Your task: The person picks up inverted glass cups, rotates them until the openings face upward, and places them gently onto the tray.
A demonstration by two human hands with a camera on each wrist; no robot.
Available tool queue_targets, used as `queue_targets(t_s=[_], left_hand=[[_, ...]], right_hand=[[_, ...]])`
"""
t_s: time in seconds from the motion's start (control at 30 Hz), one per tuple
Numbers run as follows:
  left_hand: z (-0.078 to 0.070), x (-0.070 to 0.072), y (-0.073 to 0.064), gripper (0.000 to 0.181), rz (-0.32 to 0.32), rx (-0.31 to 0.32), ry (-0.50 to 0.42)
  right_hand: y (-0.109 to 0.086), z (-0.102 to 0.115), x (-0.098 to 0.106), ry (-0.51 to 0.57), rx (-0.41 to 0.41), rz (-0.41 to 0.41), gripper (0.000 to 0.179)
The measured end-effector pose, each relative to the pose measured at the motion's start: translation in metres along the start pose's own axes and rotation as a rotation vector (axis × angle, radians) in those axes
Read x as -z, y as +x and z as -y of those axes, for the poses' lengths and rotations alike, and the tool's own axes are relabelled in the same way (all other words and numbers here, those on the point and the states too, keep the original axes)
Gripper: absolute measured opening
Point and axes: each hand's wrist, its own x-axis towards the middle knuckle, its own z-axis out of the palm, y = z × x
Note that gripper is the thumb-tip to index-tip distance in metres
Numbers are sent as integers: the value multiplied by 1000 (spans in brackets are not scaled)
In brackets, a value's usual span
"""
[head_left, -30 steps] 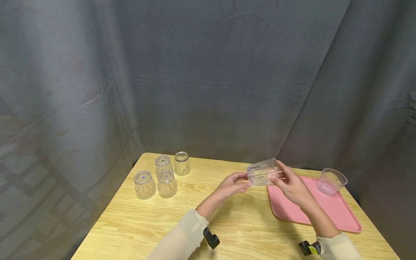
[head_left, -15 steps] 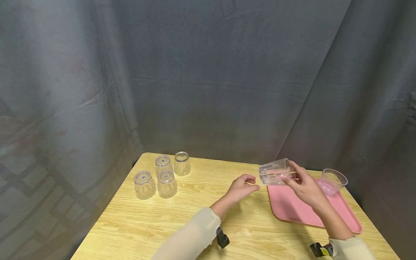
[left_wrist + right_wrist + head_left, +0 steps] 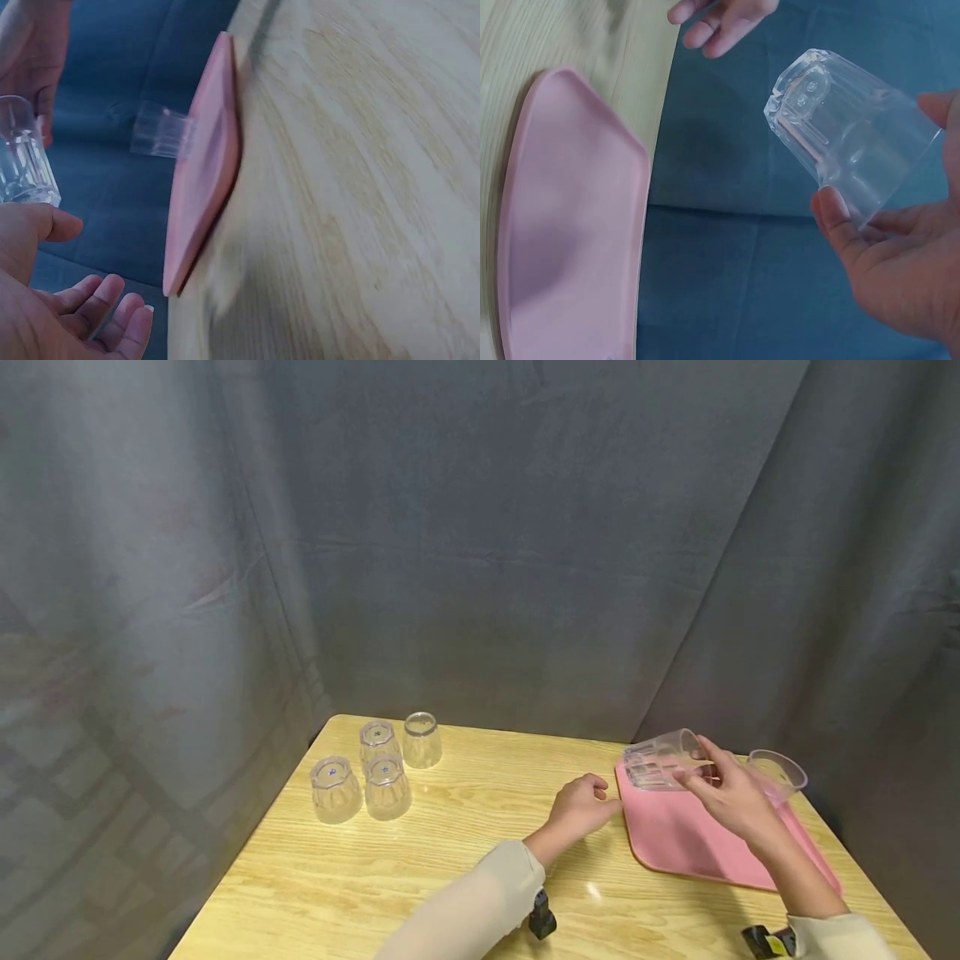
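- My right hand [image 3: 735,797] grips the clear cup [image 3: 656,762] near its rim, tilted and raised by the pink tray [image 3: 678,839].
- My left hand [image 3: 581,808] holds nothing, thumb and fingers apart.
- Probably mid-transfer; next seems to want righting, then lowering.

Head view looks forward and down; closer wrist views share the tray [image 3: 577,195].

1. Tilted cup [image 3: 870,142]: transparent, plastic-looking, glossy, with moulded facets near its base.
2. Upturned cups [image 3: 387,789]: clear and shiny; glass or plastic, cannot tell.
3. Tray [image 3: 577,187]: pink, smooth, plastic-looking, mostly matt.
4. Bench [image 3: 300,877]: pale wood grain, low sheen.
5. Curtain [image 3: 480,527]: grey cloth, matt, lightly creased.
6. Sleeves [image 3: 480,902]: matt beige cloth.
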Motion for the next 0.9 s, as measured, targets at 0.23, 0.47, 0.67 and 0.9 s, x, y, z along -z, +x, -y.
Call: queue_targets(t_s=[0.23,0.47,0.67,0.9], left_hand=[[2,-14,5,36,1,2,99],[-2,-26,3,35,14,1,137],[-2,-36,1,33,-7,24,151],[3,-48,1,26,-6,22,151]], right_hand=[[0,-11,5,-29,-10,-13,85],[0,-22,9,-104,-19,-33,85],[0,-30,15,-112,-28,-32,86],[-2,-40,20,-108,-23,-30,87]])
